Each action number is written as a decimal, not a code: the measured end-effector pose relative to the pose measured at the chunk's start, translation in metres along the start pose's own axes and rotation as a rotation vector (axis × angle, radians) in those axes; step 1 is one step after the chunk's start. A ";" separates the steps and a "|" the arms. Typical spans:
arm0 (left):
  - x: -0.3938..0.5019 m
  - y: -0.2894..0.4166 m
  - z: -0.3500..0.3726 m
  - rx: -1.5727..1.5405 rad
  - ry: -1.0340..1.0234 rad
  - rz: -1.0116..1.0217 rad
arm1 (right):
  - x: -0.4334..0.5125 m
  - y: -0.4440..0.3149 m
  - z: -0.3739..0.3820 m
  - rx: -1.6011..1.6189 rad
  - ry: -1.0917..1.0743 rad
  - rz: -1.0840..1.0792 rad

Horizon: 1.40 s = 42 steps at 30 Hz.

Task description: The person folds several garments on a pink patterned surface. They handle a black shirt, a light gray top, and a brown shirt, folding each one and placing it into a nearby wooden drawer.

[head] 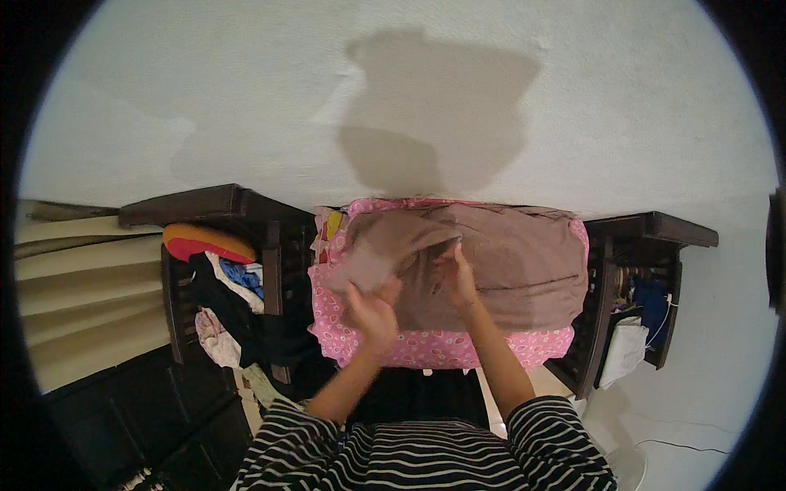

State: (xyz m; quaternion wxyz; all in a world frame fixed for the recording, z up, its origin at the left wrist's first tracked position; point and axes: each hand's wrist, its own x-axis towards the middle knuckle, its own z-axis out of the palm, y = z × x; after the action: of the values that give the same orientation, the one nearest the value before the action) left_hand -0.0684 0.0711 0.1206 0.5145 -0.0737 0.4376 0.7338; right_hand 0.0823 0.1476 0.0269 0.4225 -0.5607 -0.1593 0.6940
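A brown cloth (528,270) lies spread over a pink patterned cloth (424,350) in front of me. My left hand (373,313), blurred by motion, is at the brown cloth's left part, where the fabric is raised and smeared. Whether its fingers grip the fabric cannot be made out. Over the middle of the brown cloth, my right hand (457,276) has its thumb and fingers at the tip of a lifted fold. A dark hollow shows under that fold, between the two hands.
Dark wooden racks flank the pink cloth. The left rack (273,270) has black clothing (227,307) and a red-orange item (206,242); the right rack (602,313) holds a white item (623,353) and dark blue fabric (651,301). A pale wall (614,123) rises behind; a beige curtain (92,294) hangs left.
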 end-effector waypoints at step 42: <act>0.081 -0.037 -0.086 2.038 -0.882 0.927 | -0.068 -0.112 -0.307 0.163 0.162 -0.149</act>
State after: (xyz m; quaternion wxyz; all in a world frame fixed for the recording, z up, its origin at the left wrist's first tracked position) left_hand -0.1047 0.0685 0.0017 0.1290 0.7884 0.5878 0.1279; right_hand 0.4088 0.0840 0.0502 0.5285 -0.5653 -0.1091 0.6239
